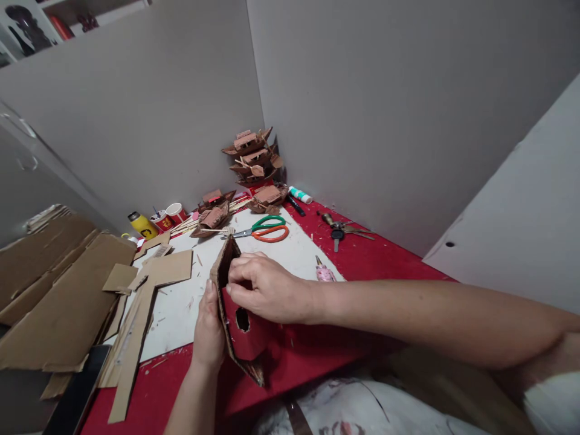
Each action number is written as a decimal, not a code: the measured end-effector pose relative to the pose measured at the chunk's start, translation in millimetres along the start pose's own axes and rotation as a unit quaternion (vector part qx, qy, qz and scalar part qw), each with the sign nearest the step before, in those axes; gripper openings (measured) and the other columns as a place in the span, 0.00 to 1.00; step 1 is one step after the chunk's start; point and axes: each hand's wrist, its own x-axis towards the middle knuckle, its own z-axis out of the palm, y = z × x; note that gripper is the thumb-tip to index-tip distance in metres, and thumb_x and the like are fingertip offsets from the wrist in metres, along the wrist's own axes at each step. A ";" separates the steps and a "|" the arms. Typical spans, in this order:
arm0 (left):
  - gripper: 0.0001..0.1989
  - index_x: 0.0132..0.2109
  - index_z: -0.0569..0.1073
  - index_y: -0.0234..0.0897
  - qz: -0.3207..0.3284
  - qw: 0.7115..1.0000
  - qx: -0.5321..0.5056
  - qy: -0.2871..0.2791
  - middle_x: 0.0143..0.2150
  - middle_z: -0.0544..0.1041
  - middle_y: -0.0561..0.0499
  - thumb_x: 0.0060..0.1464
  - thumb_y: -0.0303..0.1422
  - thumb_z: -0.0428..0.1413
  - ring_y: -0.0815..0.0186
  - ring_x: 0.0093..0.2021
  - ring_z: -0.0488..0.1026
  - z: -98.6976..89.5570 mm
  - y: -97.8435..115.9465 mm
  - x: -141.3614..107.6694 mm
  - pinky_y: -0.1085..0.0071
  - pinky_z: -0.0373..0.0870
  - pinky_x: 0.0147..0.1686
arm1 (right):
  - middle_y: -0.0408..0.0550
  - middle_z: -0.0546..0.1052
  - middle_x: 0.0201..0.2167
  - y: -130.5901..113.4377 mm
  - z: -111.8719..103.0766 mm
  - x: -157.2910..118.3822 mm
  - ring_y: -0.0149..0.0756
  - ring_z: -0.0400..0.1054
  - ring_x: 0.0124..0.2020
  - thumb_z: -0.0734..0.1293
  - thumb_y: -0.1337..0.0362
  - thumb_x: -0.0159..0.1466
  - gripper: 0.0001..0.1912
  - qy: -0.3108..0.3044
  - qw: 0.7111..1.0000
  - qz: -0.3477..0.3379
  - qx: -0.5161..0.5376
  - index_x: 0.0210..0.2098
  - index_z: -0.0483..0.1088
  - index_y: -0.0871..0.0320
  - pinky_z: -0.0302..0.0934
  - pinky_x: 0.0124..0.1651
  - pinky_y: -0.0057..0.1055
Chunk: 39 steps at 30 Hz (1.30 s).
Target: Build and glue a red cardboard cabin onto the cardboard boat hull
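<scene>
A brown cardboard boat [220,278] with a red cabin piece [249,341] is held up near the table's front edge. The red piece has a dark oval hole. My left hand [211,329] grips the boat's outer side from the left. Over the top of the red piece, my right hand [267,289] has its fingers curled and pinched at its upper edge inside the hull. Whether those fingertips hold anything smaller is hidden. Just beyond the boat lie scissors [267,229] with green and orange handles.
Cardboard sheets [67,290] and cut strips [136,344] lie left. Several finished boats [254,157] stand at the back corner, near cups [176,212] and a yellow bottle [142,225]. Keys [338,232], a glue stick [299,194] and a pink-wrapped tool [324,270] are on the right.
</scene>
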 end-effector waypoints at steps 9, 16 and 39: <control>0.20 0.56 0.75 0.42 -0.001 0.997 -0.078 -0.024 0.61 0.72 0.51 0.61 0.43 0.52 0.60 0.66 0.61 14.4 22.1 -4.7 0.67 0.50 0.65 | 0.43 0.70 0.25 -2.3 -0.9 -3.4 0.31 0.60 0.30 0.62 0.72 0.62 0.14 -0.027 0.999 -0.021 -0.024 0.21 0.66 0.60 0.54 0.42 0.31; 0.19 0.53 0.76 0.42 -0.058 0.987 -0.150 -0.004 0.59 0.75 0.50 0.59 0.44 0.54 0.61 0.66 0.60 19.3 16.3 -4.8 0.68 0.49 0.66 | 0.46 0.72 0.29 2.0 4.2 -5.5 0.34 0.61 0.33 0.60 0.70 0.66 0.14 -0.035 0.997 -0.026 -0.070 0.25 0.69 0.60 0.53 0.44 0.34; 0.31 0.67 0.60 0.45 -0.238 0.873 -0.395 -0.157 0.44 0.81 0.44 0.58 0.44 0.52 0.58 0.34 0.80 -18.4 30.8 15.4 0.64 0.78 0.33 | 0.46 0.78 0.36 6.0 -20.3 -21.7 0.34 0.71 0.39 0.63 0.70 0.62 0.07 0.091 0.984 0.053 0.143 0.38 0.71 0.60 0.63 0.44 0.32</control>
